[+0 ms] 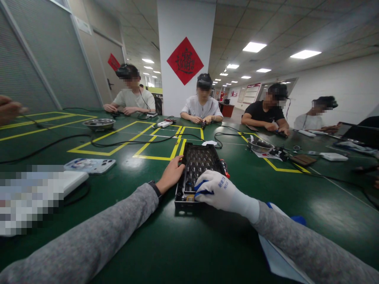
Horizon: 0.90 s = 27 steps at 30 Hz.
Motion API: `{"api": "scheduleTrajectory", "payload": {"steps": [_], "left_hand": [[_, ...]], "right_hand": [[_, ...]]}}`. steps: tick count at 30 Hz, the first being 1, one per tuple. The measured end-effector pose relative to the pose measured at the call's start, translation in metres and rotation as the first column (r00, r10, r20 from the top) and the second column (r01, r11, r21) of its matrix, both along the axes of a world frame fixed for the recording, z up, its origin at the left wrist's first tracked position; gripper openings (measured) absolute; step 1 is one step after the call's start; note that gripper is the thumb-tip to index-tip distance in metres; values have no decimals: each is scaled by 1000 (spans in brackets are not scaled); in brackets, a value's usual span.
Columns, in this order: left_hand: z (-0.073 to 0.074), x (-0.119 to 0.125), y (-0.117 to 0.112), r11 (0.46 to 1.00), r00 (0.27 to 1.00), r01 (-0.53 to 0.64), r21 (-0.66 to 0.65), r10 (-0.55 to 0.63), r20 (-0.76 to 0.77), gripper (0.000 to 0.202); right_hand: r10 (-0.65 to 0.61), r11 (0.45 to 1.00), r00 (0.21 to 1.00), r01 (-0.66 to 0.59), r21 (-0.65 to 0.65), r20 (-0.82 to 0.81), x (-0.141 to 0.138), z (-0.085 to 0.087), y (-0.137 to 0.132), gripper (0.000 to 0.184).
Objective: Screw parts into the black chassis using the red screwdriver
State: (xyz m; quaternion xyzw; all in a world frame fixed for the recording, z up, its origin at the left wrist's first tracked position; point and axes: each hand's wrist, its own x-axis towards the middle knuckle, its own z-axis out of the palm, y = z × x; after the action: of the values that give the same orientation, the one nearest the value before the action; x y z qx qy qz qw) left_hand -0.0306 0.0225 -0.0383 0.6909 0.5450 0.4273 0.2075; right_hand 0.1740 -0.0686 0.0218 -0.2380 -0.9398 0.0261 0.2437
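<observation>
A black perforated metal chassis lies flat on the green table in front of me. My bare left hand rests against its left edge, fingers curled on the rim. My right hand, in a white and blue glove, lies over the near right part of the chassis with its fingers bent down onto it. Whether the gloved fingers hold a small item is hidden. A red-handled tool shows just beyond the glove at the chassis's right side.
Yellow tape boxes mark the table. A phone lies left, a metal bowl further back, another bowl right. Black cables cross the surface. Several people with headsets sit along the far side. White paper lies under my right arm.
</observation>
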Motion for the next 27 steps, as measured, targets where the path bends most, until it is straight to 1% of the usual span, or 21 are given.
{"api": "scheduleTrajectory", "payload": {"steps": [7,18,20,21,23,25,26,27], "left_hand": [[-1,0,0,1000,1000,15,11,-14,-6,51],[2,2,-4,1000,1000,5,14,-5,-6,48],[6,3,-6,999,1000,-24,30,24,1,44],[9,3,-7,997,998,-57,44,56,4,41],[19,6,-16,983,988,-154,98,153,19,31],[29,10,-33,948,968,-253,195,248,47,20],[34,12,-44,931,964,-265,251,259,57,17],[37,16,-57,927,971,-236,290,233,46,14]], "right_hand": [[-22,999,1000,22,-26,7,-2,3,-2,22],[-43,998,999,42,-39,-18,-2,6,-6,19],[-52,998,998,51,-38,-19,-1,6,-6,19],[-55,998,998,54,-38,-17,-1,6,-6,19],[-55,998,998,55,-39,-16,-1,6,-6,19],[-48,998,999,47,-39,-15,-1,6,-5,19],[-46,998,999,45,-38,-14,-1,6,-5,19],[-45,998,999,45,-37,-14,-1,5,-5,19]]}}
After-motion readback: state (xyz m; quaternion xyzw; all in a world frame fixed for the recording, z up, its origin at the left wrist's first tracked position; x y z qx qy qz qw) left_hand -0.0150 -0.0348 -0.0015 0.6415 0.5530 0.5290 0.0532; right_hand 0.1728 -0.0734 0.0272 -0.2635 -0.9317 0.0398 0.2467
